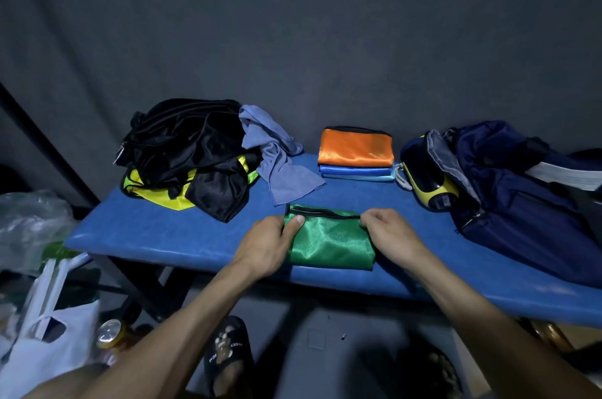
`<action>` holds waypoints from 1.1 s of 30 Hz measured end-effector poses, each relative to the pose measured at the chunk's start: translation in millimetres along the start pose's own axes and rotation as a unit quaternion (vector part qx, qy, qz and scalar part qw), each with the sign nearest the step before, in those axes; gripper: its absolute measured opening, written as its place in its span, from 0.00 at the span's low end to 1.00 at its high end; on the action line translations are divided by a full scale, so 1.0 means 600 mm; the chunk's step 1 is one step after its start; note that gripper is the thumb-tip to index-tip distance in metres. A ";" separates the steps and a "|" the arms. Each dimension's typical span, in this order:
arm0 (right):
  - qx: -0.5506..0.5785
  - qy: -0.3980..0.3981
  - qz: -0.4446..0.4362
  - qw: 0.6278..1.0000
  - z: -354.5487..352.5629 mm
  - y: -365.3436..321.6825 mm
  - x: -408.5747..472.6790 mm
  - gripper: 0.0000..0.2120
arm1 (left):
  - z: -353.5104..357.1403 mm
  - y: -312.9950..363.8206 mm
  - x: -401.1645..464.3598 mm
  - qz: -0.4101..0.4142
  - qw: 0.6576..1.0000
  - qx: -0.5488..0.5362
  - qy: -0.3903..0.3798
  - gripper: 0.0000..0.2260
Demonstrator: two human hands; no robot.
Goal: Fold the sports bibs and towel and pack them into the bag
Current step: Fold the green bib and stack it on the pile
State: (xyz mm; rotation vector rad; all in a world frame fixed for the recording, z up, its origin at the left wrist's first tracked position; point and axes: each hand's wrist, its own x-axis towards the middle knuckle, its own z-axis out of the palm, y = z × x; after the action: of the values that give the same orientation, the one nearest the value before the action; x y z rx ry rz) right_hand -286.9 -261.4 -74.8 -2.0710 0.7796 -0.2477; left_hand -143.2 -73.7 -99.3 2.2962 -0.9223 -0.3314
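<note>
1. The green bib lies at the near edge of the blue bench, about midway along it, already folded down to a compact rectangle. Its shiny mesh face is up and a black trim runs along its far edge, where one strip bows loose.
2. The left hand pinches the bib's left side, thumb on top of the cloth. The right hand is closed on the far right corner, fingers curled over the trim. Both are clamped on the bib, so this looks like the last fold or a squaring-up.
3. Done so far, by my reading: the folded orange bib sits on top of the folded blue bibs in a neat stack at the far edge, right of centre.
4. Left to fold: the grey-blue towel, crumpled and trailing from the far edge toward the green bib, and the heap of black bibs over a yellow bib at the bench's left end.
5. Nothing appears packed yet. The navy bag slumps at the right end, its mouth open toward the stack; its inside is too dark to read.
6. A yellow-and-black object rests against the bag's opening; I cannot tell what it is.
</note>
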 end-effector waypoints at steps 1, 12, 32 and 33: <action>-0.009 0.015 0.004 1.000 0.003 -0.001 0.003 0.16 | -0.001 0.003 0.001 0.002 1.000 -0.010 0.009 0.24; -0.254 0.099 -0.029 0.962 0.034 0.017 0.042 0.16 | 0.005 0.010 0.032 -0.045 0.995 0.091 0.013 0.28; -0.351 0.215 -0.195 0.890 0.057 0.062 0.069 0.15 | -0.046 -0.041 0.129 0.013 0.983 -0.123 -0.136 0.23; -0.354 0.218 -0.201 0.887 0.057 0.062 0.069 0.15 | -0.048 -0.052 0.137 0.008 0.972 -0.158 -0.172 0.29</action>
State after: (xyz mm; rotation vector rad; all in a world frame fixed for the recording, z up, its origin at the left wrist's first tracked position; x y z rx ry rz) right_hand -255.4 -279.0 -129.5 -2.9308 0.7590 -0.7758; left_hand -54.4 -99.8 -96.8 1.9690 -0.9734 -0.8280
